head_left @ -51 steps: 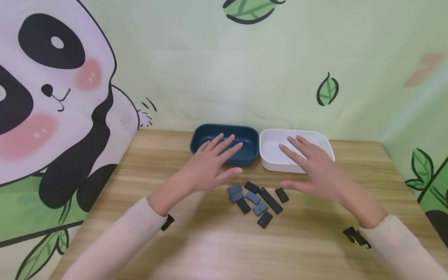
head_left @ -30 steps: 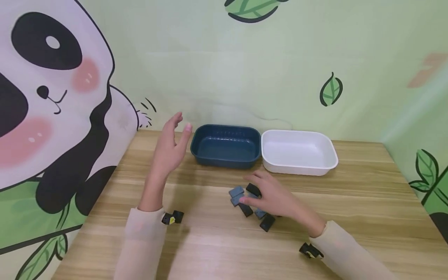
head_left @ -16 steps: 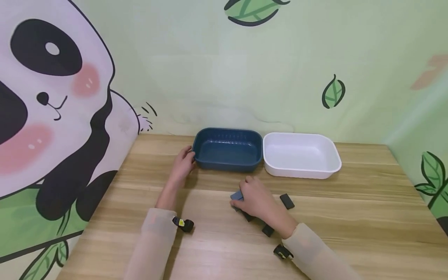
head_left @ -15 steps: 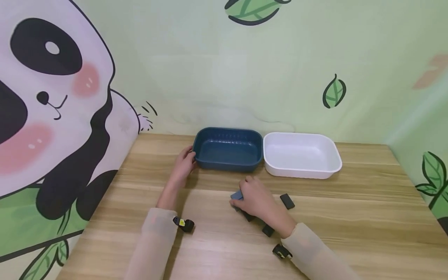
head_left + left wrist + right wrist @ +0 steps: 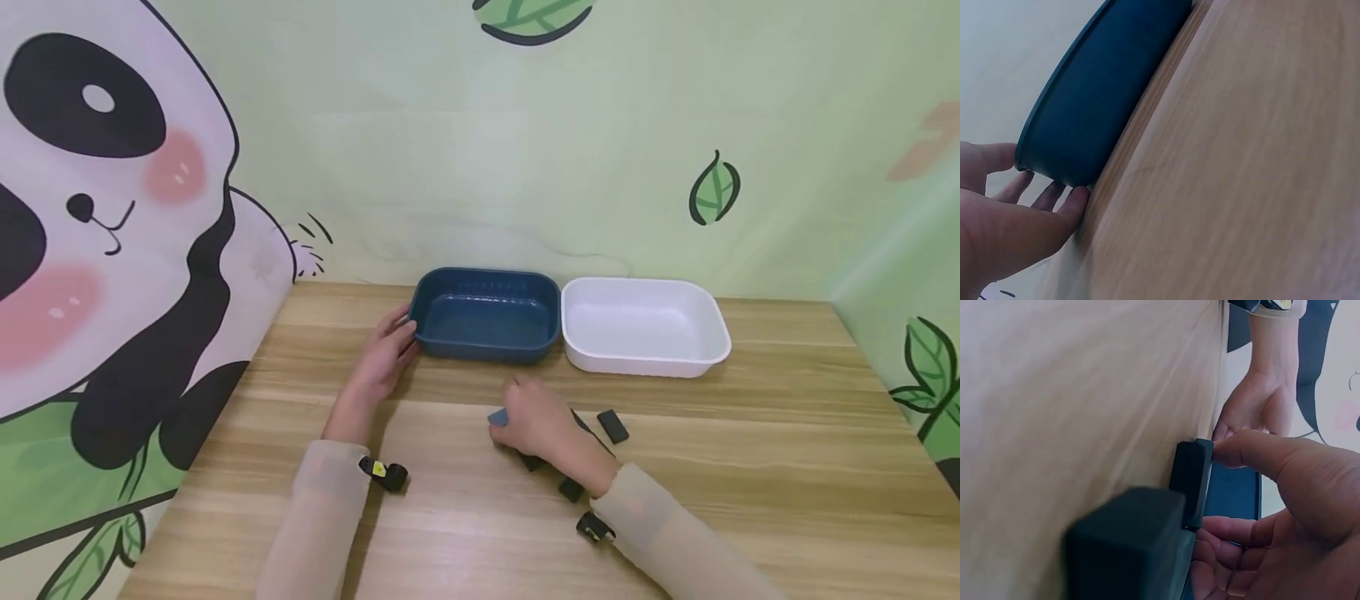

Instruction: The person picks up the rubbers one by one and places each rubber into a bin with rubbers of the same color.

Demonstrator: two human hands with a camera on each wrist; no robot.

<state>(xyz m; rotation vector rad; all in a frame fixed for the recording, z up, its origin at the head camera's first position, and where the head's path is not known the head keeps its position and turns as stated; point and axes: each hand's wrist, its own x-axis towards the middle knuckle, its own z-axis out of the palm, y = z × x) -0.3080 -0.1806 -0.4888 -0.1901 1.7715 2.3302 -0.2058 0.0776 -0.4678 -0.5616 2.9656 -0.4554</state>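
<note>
Fingers of the right hand (image 5: 536,419) are clamped on a blue-grey block (image 5: 498,416) below the frame's centre, while the central navy tray (image 5: 487,349) is touched by the left hand (image 5: 381,357), fingers apart

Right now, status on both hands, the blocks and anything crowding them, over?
Left hand touching end of blue tray. Right hand curled round a blue-grey block. Dark blocks lie close by, some partly hidden by that hand.
</note>
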